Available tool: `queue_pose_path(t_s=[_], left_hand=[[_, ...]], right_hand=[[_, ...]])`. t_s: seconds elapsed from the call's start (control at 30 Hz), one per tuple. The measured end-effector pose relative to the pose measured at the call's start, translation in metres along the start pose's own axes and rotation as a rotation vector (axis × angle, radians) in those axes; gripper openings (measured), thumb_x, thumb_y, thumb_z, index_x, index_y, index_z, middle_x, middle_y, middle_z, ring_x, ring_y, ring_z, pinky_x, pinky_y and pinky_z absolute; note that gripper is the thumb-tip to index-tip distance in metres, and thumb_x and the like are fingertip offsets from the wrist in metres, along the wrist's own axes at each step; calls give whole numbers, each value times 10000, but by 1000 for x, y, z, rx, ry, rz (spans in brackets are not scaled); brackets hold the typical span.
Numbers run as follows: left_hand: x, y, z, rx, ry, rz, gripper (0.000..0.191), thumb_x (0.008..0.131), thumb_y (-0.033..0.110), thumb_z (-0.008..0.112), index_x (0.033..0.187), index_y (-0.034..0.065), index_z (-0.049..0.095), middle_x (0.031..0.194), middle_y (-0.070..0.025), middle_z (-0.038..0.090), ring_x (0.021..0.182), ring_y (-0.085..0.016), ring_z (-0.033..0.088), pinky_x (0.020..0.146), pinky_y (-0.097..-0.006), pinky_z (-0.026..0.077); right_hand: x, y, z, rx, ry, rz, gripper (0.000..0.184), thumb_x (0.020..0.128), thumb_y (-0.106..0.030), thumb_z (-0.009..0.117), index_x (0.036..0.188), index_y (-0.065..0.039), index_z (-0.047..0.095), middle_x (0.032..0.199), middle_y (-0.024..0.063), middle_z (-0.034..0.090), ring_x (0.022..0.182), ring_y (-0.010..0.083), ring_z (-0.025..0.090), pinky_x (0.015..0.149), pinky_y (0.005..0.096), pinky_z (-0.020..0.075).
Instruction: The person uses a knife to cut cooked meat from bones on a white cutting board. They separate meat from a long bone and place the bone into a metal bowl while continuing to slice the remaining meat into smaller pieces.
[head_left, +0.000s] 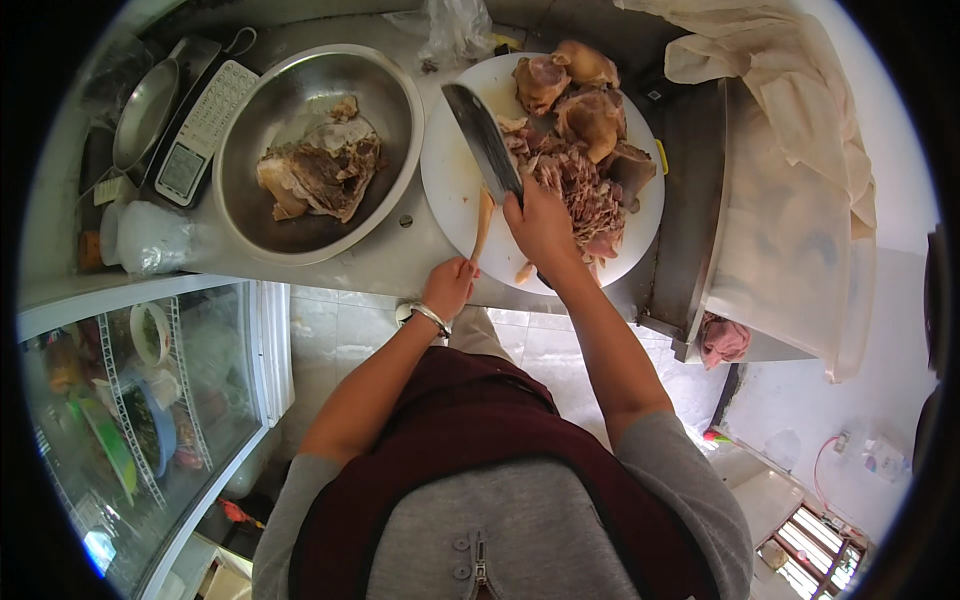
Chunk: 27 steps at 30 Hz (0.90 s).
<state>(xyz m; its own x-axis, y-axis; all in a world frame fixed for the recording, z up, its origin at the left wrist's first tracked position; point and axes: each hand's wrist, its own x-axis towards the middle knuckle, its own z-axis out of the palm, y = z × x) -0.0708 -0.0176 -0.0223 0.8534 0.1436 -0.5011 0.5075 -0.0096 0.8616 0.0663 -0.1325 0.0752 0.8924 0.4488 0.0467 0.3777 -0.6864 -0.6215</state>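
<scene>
My right hand (541, 225) grips a cleaver (482, 142) with a broad dark blade, held over a round white cutting board (454, 214). Between the fingers of my left hand (450, 286), at the board's near edge, is the lower end of a long tan piece (484, 221); whether it is bone or a strip of meat I cannot tell. Its upper end lies by the heel of the blade. Sliced cooked meat (574, 184) is heaped to the right of the blade, partly hidden by my right hand. Larger skin-on meat chunks (592, 120) sit behind the heap.
Left of the board stands a steel basin (411, 161) holding a large cooked meat piece (322, 176). A digital scale (202, 135) and a bagged bundle (154, 236) are further left. A glass-door refrigerator (274, 352) stands below left. A cloth-draped translucent bin (787, 225) is on the right.
</scene>
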Motion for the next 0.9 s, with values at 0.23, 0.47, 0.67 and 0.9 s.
queue_pose_path(t_s=[0.23, 0.47, 0.67, 0.9], left_hand=[[1, 8, 1, -3, 1, -28, 332, 980, 297, 468, 834, 22, 585, 597, 8, 501, 464, -69, 433, 444, -233, 356], [-17, 7, -13, -180, 13, -16, 301, 982, 292, 471, 890, 35, 597, 578, 26, 459, 460, -51, 380, 427, -210, 312], [-8, -11, -9, -7, 53, 93, 259, 981, 266, 477, 911, 48, 597, 588, 39, 453, 493, -33, 368, 439, -193, 298], [-5, -14, -8, -283, 19, 2, 245, 964, 242, 511, 885, 22, 585, 637, 37, 492, 493, -39, 365, 449, -192, 300]], right_hand=[[1, 2, 24, -111, -166, 78, 238, 855, -211, 519, 895, 24, 526, 702, 253, 599, 677, 436, 591, 634, 513, 462], [-4, 8, 20, -21, -104, 65, 239, 843, -199, 528, 892, 35, 535, 711, 265, 592, 687, 439, 589, 646, 518, 461], [6, 15, 33, -86, -185, 68, 236, 832, -191, 538, 899, 36, 544, 717, 266, 594, 693, 435, 595, 653, 515, 469], [12, 16, 15, -29, -113, 18, 236, 836, -198, 540, 903, 29, 536, 697, 249, 599, 677, 421, 600, 647, 516, 473]])
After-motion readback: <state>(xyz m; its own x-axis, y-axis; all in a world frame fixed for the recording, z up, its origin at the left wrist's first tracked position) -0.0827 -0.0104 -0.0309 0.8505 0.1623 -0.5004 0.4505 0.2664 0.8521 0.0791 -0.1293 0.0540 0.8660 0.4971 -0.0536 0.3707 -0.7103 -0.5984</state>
